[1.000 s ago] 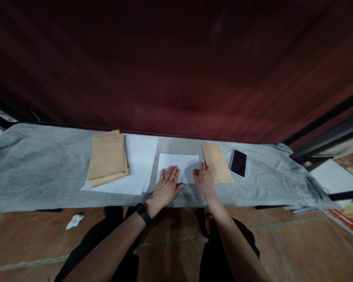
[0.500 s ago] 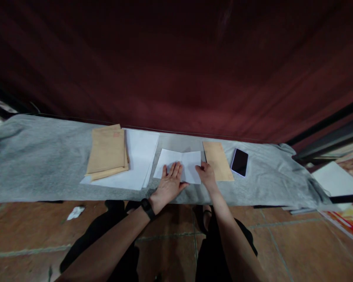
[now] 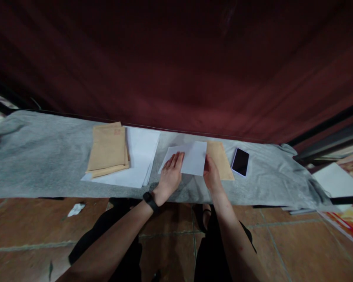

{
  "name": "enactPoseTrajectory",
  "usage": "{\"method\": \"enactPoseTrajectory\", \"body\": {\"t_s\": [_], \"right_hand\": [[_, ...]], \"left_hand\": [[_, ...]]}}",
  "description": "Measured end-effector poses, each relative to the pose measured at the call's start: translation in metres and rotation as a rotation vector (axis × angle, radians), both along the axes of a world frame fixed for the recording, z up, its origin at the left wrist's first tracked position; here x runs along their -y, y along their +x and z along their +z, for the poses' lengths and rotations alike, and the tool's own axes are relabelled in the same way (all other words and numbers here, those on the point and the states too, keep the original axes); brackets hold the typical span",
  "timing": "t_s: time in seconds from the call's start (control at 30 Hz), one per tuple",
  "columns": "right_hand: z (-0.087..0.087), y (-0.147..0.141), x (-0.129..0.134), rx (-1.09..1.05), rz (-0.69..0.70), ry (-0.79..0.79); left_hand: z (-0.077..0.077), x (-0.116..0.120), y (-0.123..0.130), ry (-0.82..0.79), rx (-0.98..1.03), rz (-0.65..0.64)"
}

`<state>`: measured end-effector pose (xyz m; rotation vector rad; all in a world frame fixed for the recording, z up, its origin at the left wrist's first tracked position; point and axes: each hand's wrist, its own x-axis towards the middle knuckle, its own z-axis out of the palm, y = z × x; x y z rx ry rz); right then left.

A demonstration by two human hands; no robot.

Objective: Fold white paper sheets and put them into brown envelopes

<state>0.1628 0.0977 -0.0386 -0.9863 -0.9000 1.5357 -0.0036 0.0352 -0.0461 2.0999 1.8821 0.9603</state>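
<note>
A white sheet of paper point(image 3: 194, 158) with a crease near its middle lies in front of me, its right half lifted off the cloth. My left hand point(image 3: 171, 172) rests on the left half with fingers stretched out, close to the crease. At the right edge, my right hand point(image 3: 211, 172) grips the sheet; its fingertips are partly hidden behind the paper. Just beyond that hand lies a single brown envelope point(image 3: 222, 162), its left side partly covered by the raised sheet.
The bench bears a grey cloth point(image 3: 55, 156). At left, several brown envelopes point(image 3: 107, 150) are stacked on white paper sheets point(image 3: 141, 156). A phone point(image 3: 240, 161) lies right of the single envelope. A dark red curtain point(image 3: 176, 78) hangs behind. Crumpled tissue point(image 3: 75, 209) is on the tiled floor.
The sheet's right half has risen from the cloth and shifted up and right, overlapping the single envelope. My right hand has moved to its edge, and my left hand has slid slightly towards the crease.
</note>
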Motion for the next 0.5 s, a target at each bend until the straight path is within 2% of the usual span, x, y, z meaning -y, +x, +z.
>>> {"method": "enactPoseTrajectory", "body": {"t_s": [0.1,0.17,0.23,0.33,0.4,0.5], "right_hand": [[-0.001,0.001,-0.002,-0.047,0.048,-0.052],[-0.004,-0.001,-0.001,-0.019,0.018,-0.07],[-0.008,-0.006,0.002,0.013,-0.014,-0.072],[-0.014,-0.015,0.009,0.026,0.049,-0.075],[-0.019,-0.018,0.011,0.056,0.098,-0.077],[-0.027,-0.017,0.009,0.174,0.088,-0.055]], "left_hand": [[0.009,-0.003,-0.004,0.105,0.437,-0.009],[0.014,-0.004,-0.003,0.146,0.698,0.095],[0.016,-0.005,0.002,0.138,0.943,0.206],[0.01,-0.007,0.011,0.061,1.282,0.213],[0.002,-0.007,0.015,0.011,1.418,0.199],[-0.006,-0.006,0.012,-0.013,1.414,0.217]]}}
